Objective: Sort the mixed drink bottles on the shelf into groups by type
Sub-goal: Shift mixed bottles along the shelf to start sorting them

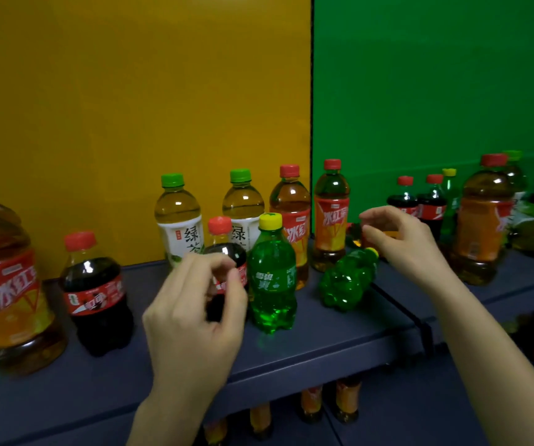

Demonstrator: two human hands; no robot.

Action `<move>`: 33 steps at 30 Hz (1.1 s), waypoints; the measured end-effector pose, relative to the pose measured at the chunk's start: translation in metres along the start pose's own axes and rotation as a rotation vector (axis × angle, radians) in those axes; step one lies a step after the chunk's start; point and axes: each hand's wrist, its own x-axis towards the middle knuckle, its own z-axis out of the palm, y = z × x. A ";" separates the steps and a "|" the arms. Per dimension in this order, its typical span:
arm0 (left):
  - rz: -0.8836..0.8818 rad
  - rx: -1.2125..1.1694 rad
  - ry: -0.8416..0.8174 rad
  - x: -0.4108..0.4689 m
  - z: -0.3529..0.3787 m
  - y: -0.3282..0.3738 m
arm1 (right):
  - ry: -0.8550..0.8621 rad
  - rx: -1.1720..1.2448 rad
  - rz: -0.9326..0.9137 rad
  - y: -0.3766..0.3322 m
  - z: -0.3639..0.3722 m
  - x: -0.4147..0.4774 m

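Mixed bottles stand on a dark blue shelf (323, 355). My left hand (194, 320) hovers with curled fingers just in front of a small cola bottle (223, 246), holding nothing. Right of it stands an upright green soda bottle (272, 284) with a yellow cap. A second green soda bottle (346, 281) lies on its side. My right hand (400, 239) is above and behind the lying bottle, fingers bent and apart, empty. Two green tea bottles (178, 220) and two red-capped iced tea bottles (330, 217) stand at the back.
At the left are a large iced tea bottle (8, 284) and another cola bottle (98, 294). On the right shelf section are two small colas (420, 204), a big iced tea (484, 220) and more bottles. More bottles stand on the shelf below (310, 403). Yellow and green panels back the shelf.
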 end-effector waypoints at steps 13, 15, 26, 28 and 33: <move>0.150 0.178 -0.409 0.000 0.147 0.065 | -0.100 -0.312 -0.019 0.075 -0.075 0.019; 0.113 0.271 -0.456 0.001 0.174 0.066 | -0.165 -0.347 -0.026 0.088 -0.080 0.028; -0.193 0.737 -0.812 0.018 0.227 0.068 | -0.489 -0.591 -0.103 0.118 -0.059 0.065; -0.230 0.763 -0.900 0.025 0.227 0.065 | -0.564 -0.704 -0.069 0.115 -0.051 0.076; -0.281 0.759 -0.974 0.036 0.226 0.063 | -0.594 -0.811 0.096 0.116 -0.032 0.096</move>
